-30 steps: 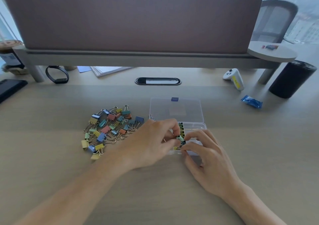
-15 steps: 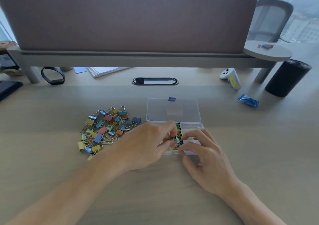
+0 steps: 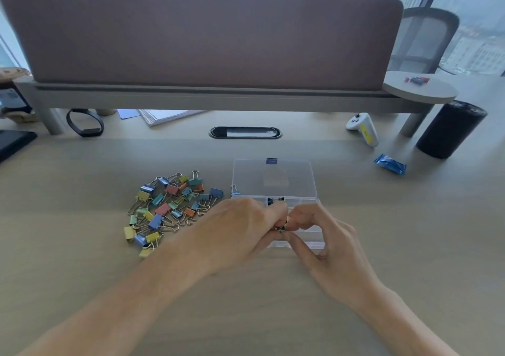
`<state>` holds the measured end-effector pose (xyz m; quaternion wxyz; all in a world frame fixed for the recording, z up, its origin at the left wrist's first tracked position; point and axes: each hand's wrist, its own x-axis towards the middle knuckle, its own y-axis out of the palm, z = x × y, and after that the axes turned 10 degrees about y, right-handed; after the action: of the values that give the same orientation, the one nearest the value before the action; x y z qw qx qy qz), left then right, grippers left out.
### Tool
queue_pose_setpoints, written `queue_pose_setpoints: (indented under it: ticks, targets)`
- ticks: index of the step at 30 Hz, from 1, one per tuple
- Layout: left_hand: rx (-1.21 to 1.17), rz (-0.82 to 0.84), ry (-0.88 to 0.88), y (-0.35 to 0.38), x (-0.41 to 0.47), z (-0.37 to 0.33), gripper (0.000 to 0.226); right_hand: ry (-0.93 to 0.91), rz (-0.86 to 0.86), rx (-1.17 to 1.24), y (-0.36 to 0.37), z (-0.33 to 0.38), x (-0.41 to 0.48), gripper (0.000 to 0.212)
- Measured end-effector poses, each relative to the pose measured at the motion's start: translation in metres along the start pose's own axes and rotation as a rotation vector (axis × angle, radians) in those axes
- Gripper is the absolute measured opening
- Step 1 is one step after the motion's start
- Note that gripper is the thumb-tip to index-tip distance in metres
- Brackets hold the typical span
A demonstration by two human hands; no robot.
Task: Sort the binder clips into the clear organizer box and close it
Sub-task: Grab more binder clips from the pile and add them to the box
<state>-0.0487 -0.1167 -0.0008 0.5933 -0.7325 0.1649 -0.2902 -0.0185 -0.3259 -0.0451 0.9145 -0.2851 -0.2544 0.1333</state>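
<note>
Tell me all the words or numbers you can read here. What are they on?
None can be read.
Yellow sticker on the white controller: print too blurred to read.
Jar label at far left: marks too small to read.
Blue packet: no legible print.
Blue tab on the clear organizer box lid: too small to tell.

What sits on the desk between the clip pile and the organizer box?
One light blue clip by the box at its left edge; otherwise bare desk right of the pile, in the head view.
</note>
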Motion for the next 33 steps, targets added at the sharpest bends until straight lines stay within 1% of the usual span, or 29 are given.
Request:
queue_pose_setpoints:
  ticks: [2, 5, 8, 11, 14, 18, 23, 33]
  targets:
    - [-0.003, -0.005, -0.004, 0.0, 0.0, 0.0, 0.024, -0.002, -0.001, 0.005, 0.001, 0.002, -0.001, 0.043]
    - [-0.001, 0.003, -0.013, 0.0, 0.0, -0.001, 0.027, 0.008, -0.01, 0.003, 0.004, 0.001, 0.0, 0.045]
    - [-0.049, 0.006, -0.05, -0.001, -0.001, -0.002, 0.026, 0.04, 0.003, -0.012, 0.006, -0.005, -0.001, 0.046]
    - [-0.171, 0.01, -0.138, -0.002, -0.002, -0.002, 0.028, 0.007, 0.005, -0.045, 0.003, -0.014, -0.003, 0.032]
    - [-0.211, 0.009, -0.166, -0.002, -0.002, -0.001, 0.027, -0.039, -0.012, -0.079, 0.004, -0.018, -0.005, 0.019]
    - [-0.215, 0.005, -0.195, -0.001, 0.0, -0.001, 0.024, -0.022, -0.06, -0.062, 0.007, -0.016, -0.006, 0.019]
    - [-0.25, 0.02, -0.21, -0.003, 0.001, -0.002, 0.021, 0.074, -0.107, -0.042, 0.006, -0.015, -0.01, 0.022]
    - [-0.259, 0.036, -0.219, -0.001, 0.0, 0.0, 0.023, 0.125, -0.128, 0.001, 0.007, -0.014, -0.01, 0.019]
